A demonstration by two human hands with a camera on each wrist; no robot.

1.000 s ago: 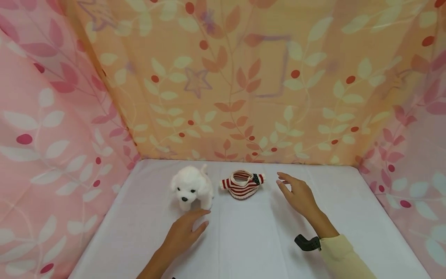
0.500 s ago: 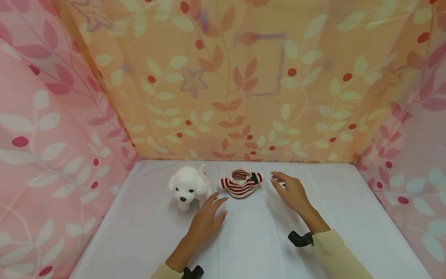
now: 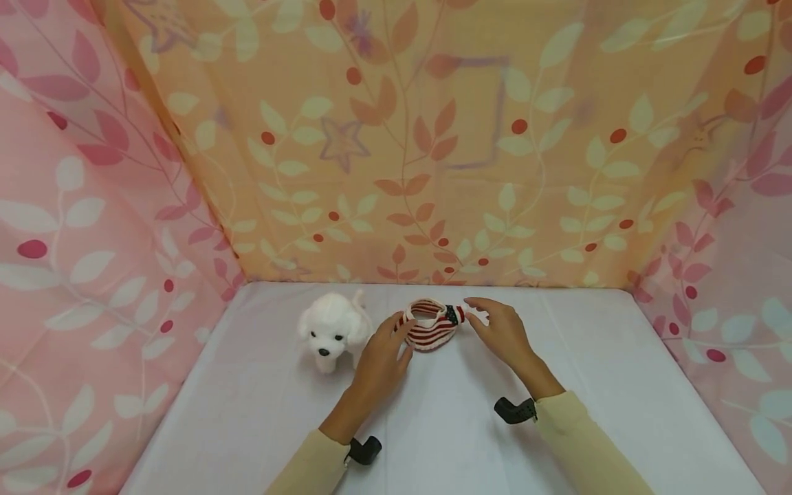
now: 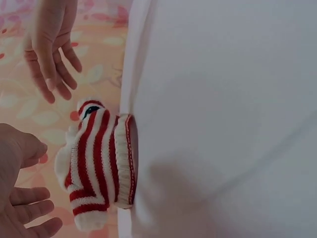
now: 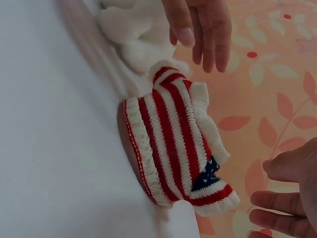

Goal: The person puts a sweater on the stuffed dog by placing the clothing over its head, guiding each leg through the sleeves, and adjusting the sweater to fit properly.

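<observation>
A small knitted sweater (image 3: 431, 335) with red and cream stripes and a dark blue patch lies on the white table, neck opening facing up. My left hand (image 3: 380, 356) is at its left sleeve, which the fingers partly cover in the head view. On the other side, my right hand (image 3: 506, 335) reaches to the cuff by the blue patch. Both wrist views show the sweater (image 4: 94, 158) apart from the loosely bent fingers of the left hand (image 4: 20, 193) and the right hand (image 5: 290, 198). A white plush dog (image 3: 331, 328) stands just left of the left hand.
The white-covered table (image 3: 445, 433) spreads in front of the sweater and to both sides. Behind it hangs an orange leaf-patterned curtain (image 3: 421, 158), with a pink curtain (image 3: 93, 275) at the left and another at the right. Black devices (image 3: 515, 410) sit on both wrists.
My left hand has moved from in front of the plush dog, rightward and forward to the sweater's left sleeve. My right hand has come leftward to the other sleeve. The sweater looks unmoved.
</observation>
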